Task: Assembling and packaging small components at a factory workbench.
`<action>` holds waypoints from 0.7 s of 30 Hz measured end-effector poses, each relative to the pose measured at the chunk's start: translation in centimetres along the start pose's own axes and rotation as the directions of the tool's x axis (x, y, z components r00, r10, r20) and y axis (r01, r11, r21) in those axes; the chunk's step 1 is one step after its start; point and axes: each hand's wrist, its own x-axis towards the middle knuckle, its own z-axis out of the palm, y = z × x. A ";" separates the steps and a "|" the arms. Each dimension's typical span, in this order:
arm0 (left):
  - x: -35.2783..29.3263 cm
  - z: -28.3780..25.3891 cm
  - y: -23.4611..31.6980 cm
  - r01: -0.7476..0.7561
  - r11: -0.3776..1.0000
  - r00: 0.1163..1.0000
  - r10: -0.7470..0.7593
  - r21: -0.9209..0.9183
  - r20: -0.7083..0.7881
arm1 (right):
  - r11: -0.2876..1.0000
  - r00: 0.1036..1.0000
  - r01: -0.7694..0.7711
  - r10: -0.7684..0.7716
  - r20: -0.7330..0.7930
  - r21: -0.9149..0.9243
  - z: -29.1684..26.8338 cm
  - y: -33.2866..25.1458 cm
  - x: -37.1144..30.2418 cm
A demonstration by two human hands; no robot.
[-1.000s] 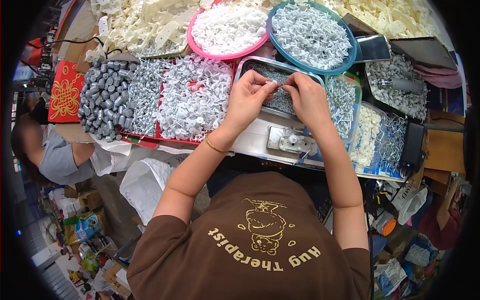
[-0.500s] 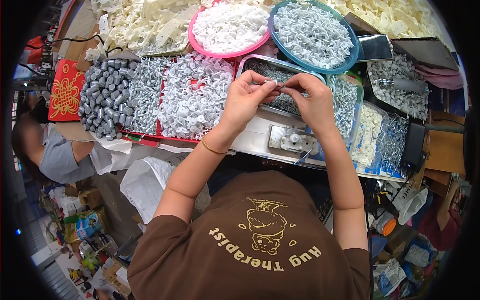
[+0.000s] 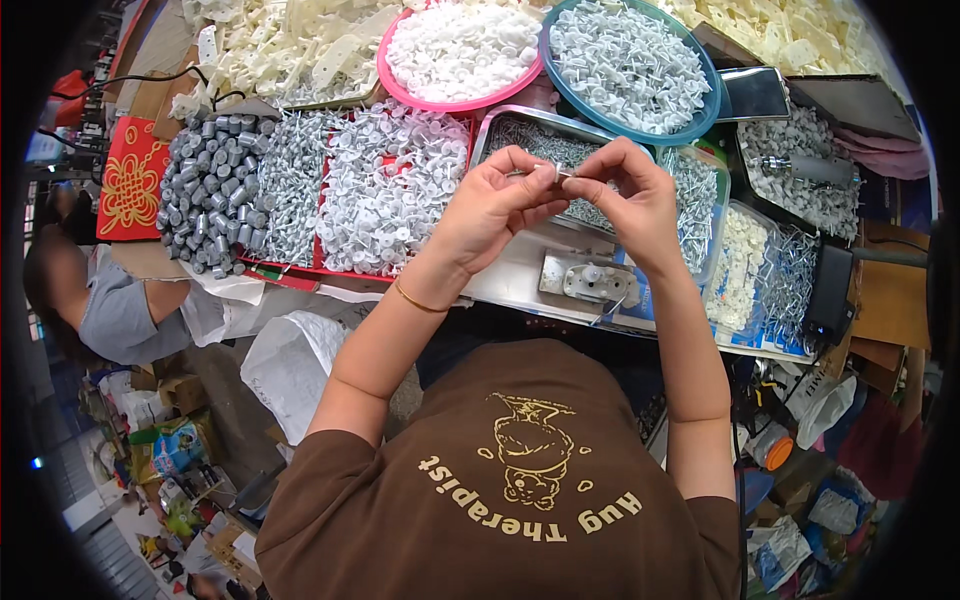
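Wrists of the left hand (image 3: pixel 505 205) and right hand (image 3: pixel 640 210) have been spread slightly since the earlier frame. Toward the left edge of the tabletop (image 3: pixel 505 268), grey cylinders (image 3: pixel 215 195) are piled, left of white-headed nails (image 3: pixel 385 195). Between both hands' closed fingertips, a small pale piece (image 3: pixel 564 171) is gripped over a metal tray (image 3: pixel 545 116); nearer the front edge, a pale housing (image 3: pixel 590 281) is set.

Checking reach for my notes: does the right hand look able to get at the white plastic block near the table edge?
Probably yes: the white plastic block lies close to the right hand with nothing seen covering it, though that hand seems busy with a small part.
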 end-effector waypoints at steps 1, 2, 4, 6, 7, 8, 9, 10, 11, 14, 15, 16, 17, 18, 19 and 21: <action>-0.2 0.2 -0.2 -0.066 0.996 0.998 0.067 0.052 -0.005 | 0.959 0.988 0.154 -0.148 0.041 -0.238 -0.1 -0.4 0.0; -0.3 0.1 -0.3 -0.065 0.997 0.998 0.066 0.052 -0.007 | 0.840 0.953 0.301 -0.279 0.116 -0.452 -0.1 -0.8 0.0; -0.5 -0.2 -0.7 -0.227 0.786 0.969 0.244 0.576 0.049 | 0.653 0.913 0.398 -0.347 0.212 -0.644 0.1 -1.2 0.1; -0.3 -0.4 -1.2 -0.254 0.782 0.959 0.280 0.570 0.043 | 0.411 0.865 0.472 -0.388 0.319 -0.780 0.1 -1.2 0.3; 0.0 -0.5 -1.2 -0.222 0.843 0.965 0.261 0.489 -0.012 | 0.644 0.942 0.330 -0.272 0.196 -0.690 0.0 -0.8 0.4; 0.3 -0.7 -1.1 -0.191 0.895 0.969 0.236 0.402 -0.066 | 0.823 0.988 0.156 -0.122 0.098 -0.546 -0.2 -0.4 0.5; 0.8 -1.4 -1.4 -0.196 0.880 0.962 0.259 0.432 -0.090 | 0.839 0.994 0.105 -0.092 0.051 -0.534 -0.6 0.5 0.9; 0.8 -1.4 -1.5 -0.193 0.881 0.963 0.254 0.431 -0.087 | 0.838 0.995 0.101 -0.091 0.045 -0.535 -0.9 1.3 1.0; 0.8 -1.4 -1.6 -0.202 0.875 0.957 0.271 0.439 -0.100 | 0.671 0.965 0.237 -0.248 0.089 -0.702 -1.3 2.1 1.0; -1.2 -0.2 -0.3 -0.309 0.643 0.913 0.408 0.700 0.028 | 0.540 0.917 0.325 -0.380 0.120 -0.777 -0.7 0.7 0.3; -2.5 0.2 0.1 -0.383 0.340 0.863 0.464 0.859 0.201 | 0.620 0.926 0.305 -0.372 0.072 -0.723 -0.2 -0.4 -0.6; -3.1 -0.2 0.1 -0.568 0.134 0.768 0.441 0.812 0.464 | 0.621 0.927 0.302 -0.367 0.072 -0.724 -0.3 -1.3 -1.6; -4.1 0.3 -0.4 -0.625 0.034 0.733 0.368 0.780 0.572 | 0.708 0.969 0.202 -0.244 0.034 -0.677 -0.6 -2.1 -2.7; -5.1 1.0 -1.0 -0.684 -0.064 0.686 0.280 0.726 0.671 | 0.776 0.993 0.095 -0.120 0.002 -0.623 -1.0 -2.5 -3.3; -5.6 1.5 -2.2 -0.685 -0.202 0.654 0.253 0.700 0.713 | 0.815 1.000 -0.023 0.007 -0.030 -0.579 -1.3 -2.0 -3.9; -5.9 1.3 -4.2 -0.654 -0.293 0.648 0.257 0.697 0.717 | 0.769 0.998 0.052 -0.016 0.062 -0.638 -1.7 -2.0 -5.2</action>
